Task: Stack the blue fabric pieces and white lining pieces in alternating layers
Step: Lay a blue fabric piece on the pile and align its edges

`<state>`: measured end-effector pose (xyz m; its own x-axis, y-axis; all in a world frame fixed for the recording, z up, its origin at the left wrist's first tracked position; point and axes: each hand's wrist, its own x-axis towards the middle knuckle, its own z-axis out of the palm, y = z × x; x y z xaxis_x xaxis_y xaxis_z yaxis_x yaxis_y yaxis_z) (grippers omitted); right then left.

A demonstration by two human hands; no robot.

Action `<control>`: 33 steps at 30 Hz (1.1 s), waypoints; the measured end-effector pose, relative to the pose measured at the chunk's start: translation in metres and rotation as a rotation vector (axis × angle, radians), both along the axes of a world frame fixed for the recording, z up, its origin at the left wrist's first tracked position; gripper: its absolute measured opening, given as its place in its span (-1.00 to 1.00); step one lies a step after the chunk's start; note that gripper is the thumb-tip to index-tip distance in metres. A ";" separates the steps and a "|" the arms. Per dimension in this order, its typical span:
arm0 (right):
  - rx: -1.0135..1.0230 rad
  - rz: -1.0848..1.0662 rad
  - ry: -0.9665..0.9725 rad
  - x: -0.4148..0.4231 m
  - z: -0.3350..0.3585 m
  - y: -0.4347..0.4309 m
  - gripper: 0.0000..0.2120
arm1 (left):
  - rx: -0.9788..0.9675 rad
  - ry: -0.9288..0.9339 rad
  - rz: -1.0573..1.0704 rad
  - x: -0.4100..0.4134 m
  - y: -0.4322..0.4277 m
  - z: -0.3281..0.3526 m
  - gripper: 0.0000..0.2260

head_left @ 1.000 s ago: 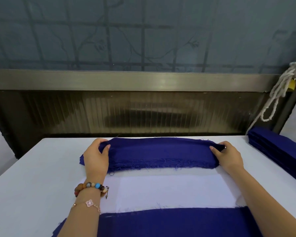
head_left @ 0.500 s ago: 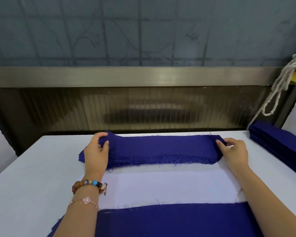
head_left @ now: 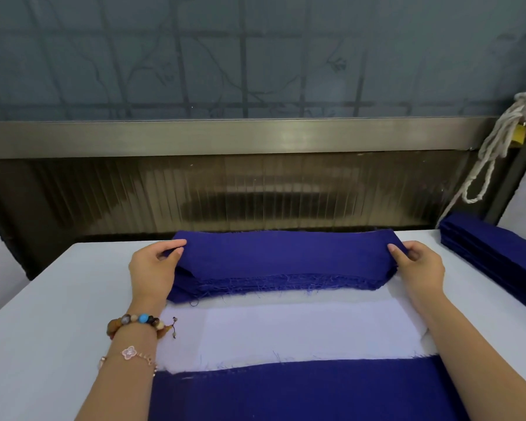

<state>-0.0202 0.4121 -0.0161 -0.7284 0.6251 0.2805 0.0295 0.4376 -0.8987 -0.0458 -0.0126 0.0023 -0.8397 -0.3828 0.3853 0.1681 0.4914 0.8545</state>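
Note:
A pile of long blue fabric pieces [head_left: 286, 262] with frayed edges lies across the far middle of the table. My left hand [head_left: 154, 271] pinches the left end of its top piece and my right hand [head_left: 419, 265] pinches the right end; both ends are lifted a little off the pile. Nearer to me lies a white lining piece [head_left: 301, 332], and in front of it a wide blue fabric piece [head_left: 301, 393] reaches the bottom edge of the view.
The work surface is a white table [head_left: 58, 314]. A second stack of blue pieces [head_left: 495, 256] sits at the right edge. A white rope [head_left: 492, 150] hangs at the far right. Behind the table runs a dark ribbed panel [head_left: 255, 189].
Both hands have raised the ends of the top blue piece slightly off the pile, and the pile's far edge has shifted a little away from me.

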 end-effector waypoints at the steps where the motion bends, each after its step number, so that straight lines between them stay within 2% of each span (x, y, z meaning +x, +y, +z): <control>1: -0.019 0.006 0.011 0.000 0.000 0.000 -0.88 | -0.005 -0.040 -0.028 -0.001 -0.004 0.003 -0.82; 5: -0.100 0.037 0.026 0.002 0.002 0.000 -0.85 | 0.046 -0.110 -0.122 -0.002 -0.017 0.010 -0.83; 9: -0.129 0.041 0.021 0.001 0.003 0.000 -0.81 | 0.220 -0.104 -0.180 -0.001 -0.027 0.014 -0.87; 14: -0.140 0.040 0.014 0.003 0.008 0.002 -0.86 | 0.240 -0.117 -0.165 0.002 -0.033 0.026 -0.88; 18: -0.150 0.037 -0.025 0.007 0.013 0.006 -0.93 | 0.241 -0.207 -0.194 0.013 -0.038 0.041 -0.89; 25: -0.140 0.037 -0.045 0.037 0.021 0.006 -0.89 | 0.241 -0.253 -0.174 0.046 -0.045 0.055 -0.84; 33: -0.128 0.047 -0.072 0.083 0.024 -0.001 -0.90 | 0.246 -0.236 -0.178 0.085 -0.051 0.035 -0.86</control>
